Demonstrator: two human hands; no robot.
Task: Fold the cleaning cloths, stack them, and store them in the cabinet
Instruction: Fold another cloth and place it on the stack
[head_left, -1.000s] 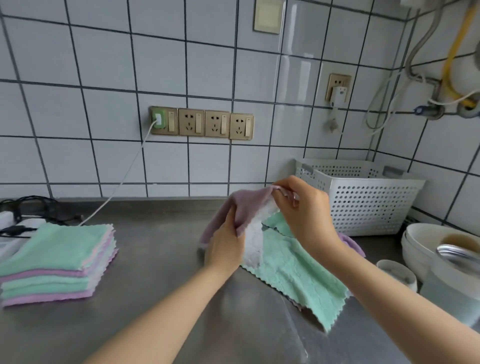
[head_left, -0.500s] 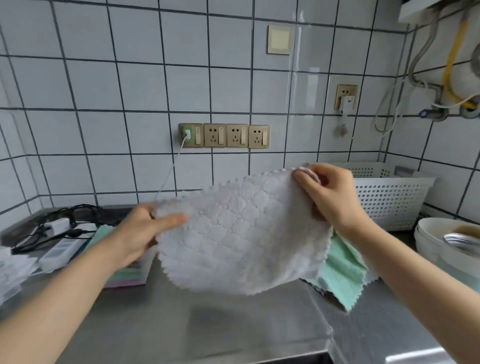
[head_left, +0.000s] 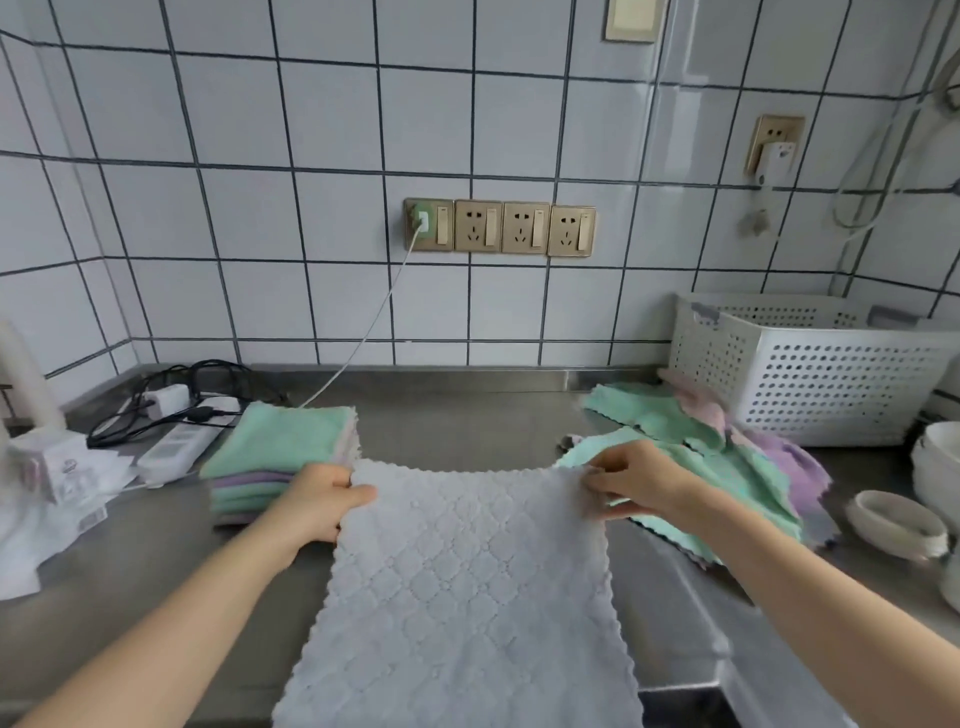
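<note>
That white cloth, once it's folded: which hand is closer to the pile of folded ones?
Probably the left hand. It pinches the white cloth at its far left corner, right beside the folded stack. The right hand pinches the other corner, over the unfolded cloths.

One head-worn view; looks forward and down, close over the steel counter (head_left: 467, 426); faces the tiled wall (head_left: 311, 130).
</note>
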